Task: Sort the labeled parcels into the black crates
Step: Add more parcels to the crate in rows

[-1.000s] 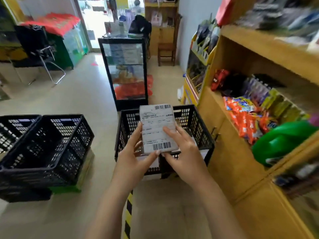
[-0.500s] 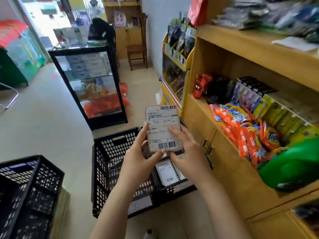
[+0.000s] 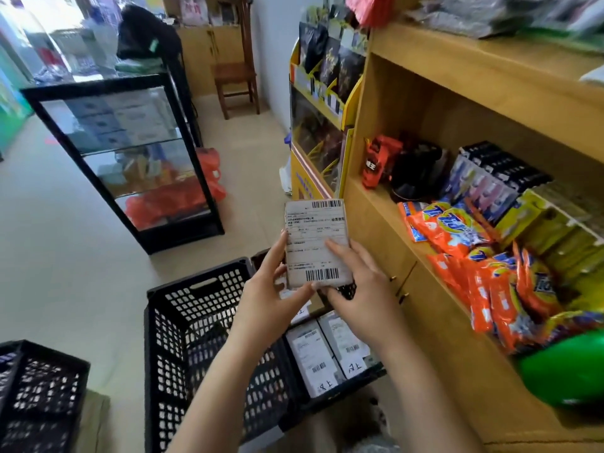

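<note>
I hold a small grey parcel point(image 3: 316, 243) with a white barcode label upright in front of me. My left hand point(image 3: 271, 295) grips its left edge and bottom, thumb under the lower barcode. My right hand point(image 3: 359, 289) holds its right side, fingers across the label. Below the hands a black crate point(image 3: 196, 325) stands on the floor. Beside it on the right lie labeled parcels point(image 3: 327, 354) in another black crate whose rim is mostly hidden by my arms. A third black crate point(image 3: 39, 397) sits at the lower left.
A wooden shelf unit point(image 3: 425, 103) with orange detergent packets point(image 3: 464, 253) stands close on the right. A black-framed glass display case point(image 3: 130, 152) is ahead on the left, a yellow rack point(image 3: 320, 132) and a wooden chair point(image 3: 235, 83) beyond. A green container point(image 3: 568, 371) lies on the shelf.
The view has swung right and closer to the shelf. The crates have slid down and left in view. Both hands keep hold of the parcel, which stays upright.
</note>
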### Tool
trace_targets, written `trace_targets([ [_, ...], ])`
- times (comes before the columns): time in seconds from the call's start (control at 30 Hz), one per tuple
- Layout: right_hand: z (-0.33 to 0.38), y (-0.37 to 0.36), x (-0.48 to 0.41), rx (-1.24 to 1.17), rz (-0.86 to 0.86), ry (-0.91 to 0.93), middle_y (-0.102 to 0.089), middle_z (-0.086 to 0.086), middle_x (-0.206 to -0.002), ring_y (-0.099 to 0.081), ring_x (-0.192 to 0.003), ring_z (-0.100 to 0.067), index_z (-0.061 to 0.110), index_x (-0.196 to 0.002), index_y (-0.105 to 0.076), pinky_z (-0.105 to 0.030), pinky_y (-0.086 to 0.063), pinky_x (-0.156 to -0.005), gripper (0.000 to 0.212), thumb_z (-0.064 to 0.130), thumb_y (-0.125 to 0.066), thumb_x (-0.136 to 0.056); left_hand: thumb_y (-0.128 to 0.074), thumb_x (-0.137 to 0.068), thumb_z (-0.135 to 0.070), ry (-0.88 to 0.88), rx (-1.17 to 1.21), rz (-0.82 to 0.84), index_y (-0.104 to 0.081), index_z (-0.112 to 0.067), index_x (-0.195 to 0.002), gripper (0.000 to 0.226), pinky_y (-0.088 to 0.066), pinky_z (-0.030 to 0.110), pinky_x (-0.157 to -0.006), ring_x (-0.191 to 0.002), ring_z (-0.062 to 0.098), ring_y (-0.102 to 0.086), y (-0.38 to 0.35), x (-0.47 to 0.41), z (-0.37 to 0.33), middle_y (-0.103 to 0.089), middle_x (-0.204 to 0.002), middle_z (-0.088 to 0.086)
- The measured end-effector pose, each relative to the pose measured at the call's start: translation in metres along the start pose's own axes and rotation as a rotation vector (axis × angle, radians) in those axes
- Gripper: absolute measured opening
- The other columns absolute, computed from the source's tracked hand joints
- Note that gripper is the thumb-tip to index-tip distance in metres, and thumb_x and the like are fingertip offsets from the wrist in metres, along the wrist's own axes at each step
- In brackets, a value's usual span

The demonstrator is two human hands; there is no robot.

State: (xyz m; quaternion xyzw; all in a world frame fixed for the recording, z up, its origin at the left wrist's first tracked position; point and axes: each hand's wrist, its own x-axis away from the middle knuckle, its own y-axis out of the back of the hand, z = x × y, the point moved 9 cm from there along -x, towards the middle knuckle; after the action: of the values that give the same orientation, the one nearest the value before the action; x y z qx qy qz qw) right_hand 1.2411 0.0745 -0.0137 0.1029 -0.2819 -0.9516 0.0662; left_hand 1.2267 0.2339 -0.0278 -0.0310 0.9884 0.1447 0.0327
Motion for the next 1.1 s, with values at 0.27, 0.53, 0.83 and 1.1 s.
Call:
trace_targets([
  [0.27,-0.070,-0.005,-0.083,-0.007,0.154,-0.016,-0.027,0.009,-0.156,-0.032,-0.141,-0.012,0.053,-0.137,-0.042,-0.034,-0.037,-0.113,0.069,0.019,-0.073,-0.086,-0.080,-0.079,-0.022,0.139,0.033,-0.087,-0.028,-0.053,-0.144,0.089,-0.052,0.039,-0.098,-0.124,0.004,-0.053,-0.040,-0.071,0.051,-0.055,-0.132,-0.023],
  [0.53,-0.176,-0.036,-0.148,0.030,0.340,-0.078,-0.028,0.008,-0.156,-0.033,-0.140,-0.014,0.043,-0.140,-0.044,-0.039,-0.038,-0.112,0.068,0.015,-0.072,-0.085,-0.078,-0.081,-0.018,0.336,0.047,-0.178,-0.025,-0.043,-0.149,0.090,-0.048,0.015,-0.092,-0.118,-0.012,-0.051,-0.095,-0.123,0.130,-0.052,-0.121,-0.031],
  [0.83,-0.319,-0.145,-0.151,0.047,0.566,-0.207,-0.022,0.011,-0.157,-0.022,-0.143,-0.010,0.042,-0.144,-0.037,-0.030,-0.031,-0.110,0.069,0.015,-0.068,-0.088,-0.077,-0.082,-0.030,0.586,0.085,-0.216,-0.020,-0.059,-0.141,0.087,-0.046,0.030,-0.105,-0.127,-0.005,-0.046,-0.139,-0.121,0.298,-0.048,-0.135,-0.030],
  [1.1,-0.412,-0.228,-0.144,0.047,0.656,-0.256,-0.025,0.014,-0.156,-0.026,-0.141,-0.009,0.042,-0.143,-0.039,-0.038,-0.036,-0.112,0.068,0.017,-0.068,-0.086,-0.074,-0.085,-0.028,0.722,0.139,-0.227,-0.015,-0.048,-0.150,0.091,-0.051,0.018,-0.088,-0.125,-0.004,-0.049,-0.165,-0.110,0.425,-0.048,-0.138,-0.028],
])
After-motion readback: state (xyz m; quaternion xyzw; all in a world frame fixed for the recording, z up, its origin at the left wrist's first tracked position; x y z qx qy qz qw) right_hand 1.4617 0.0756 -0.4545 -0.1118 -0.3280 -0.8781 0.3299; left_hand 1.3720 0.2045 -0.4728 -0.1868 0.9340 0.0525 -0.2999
